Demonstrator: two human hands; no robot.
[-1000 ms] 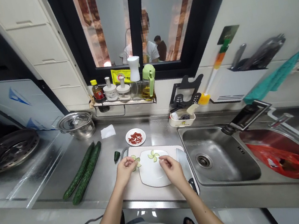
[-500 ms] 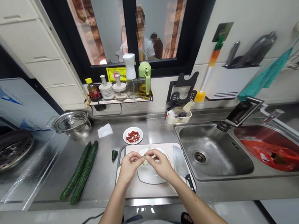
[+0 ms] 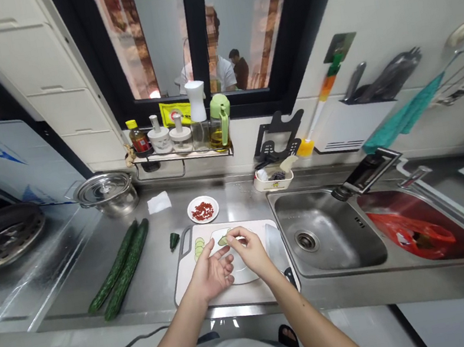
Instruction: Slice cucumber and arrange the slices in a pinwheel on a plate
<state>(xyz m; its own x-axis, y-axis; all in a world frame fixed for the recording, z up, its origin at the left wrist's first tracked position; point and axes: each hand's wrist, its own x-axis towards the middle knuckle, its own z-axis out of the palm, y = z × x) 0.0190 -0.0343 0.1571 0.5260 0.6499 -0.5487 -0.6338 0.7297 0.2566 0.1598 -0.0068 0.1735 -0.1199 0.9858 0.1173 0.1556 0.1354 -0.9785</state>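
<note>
Between the thumb and fingers of my right hand (image 3: 247,248) is a thin cucumber slice (image 3: 223,239), held above a white plate (image 3: 245,274). My left hand (image 3: 213,271) is turned palm up beside it, fingers spread, holding nothing. Under both hands lies a pale cutting board (image 3: 183,284) with the plate on it. Several cucumber slices (image 3: 199,247) overlap on the board's left part, just past my left hand. A kitchen knife (image 3: 274,244) rests along the board's right side, its handle partly behind my right forearm.
Two whole cucumbers (image 3: 123,270) and a dark green cucumber end (image 3: 174,241) lie to the left. Behind the board stands a small dish of red pieces (image 3: 203,209). A steel sink (image 3: 333,239) is on the right, a lidded pot (image 3: 106,194) back left. People show in the window.
My left hand has let go of the slice, opened and turned palm up. My right hand keeps the slice. Cucumber slices on the board's left have come into view.
</note>
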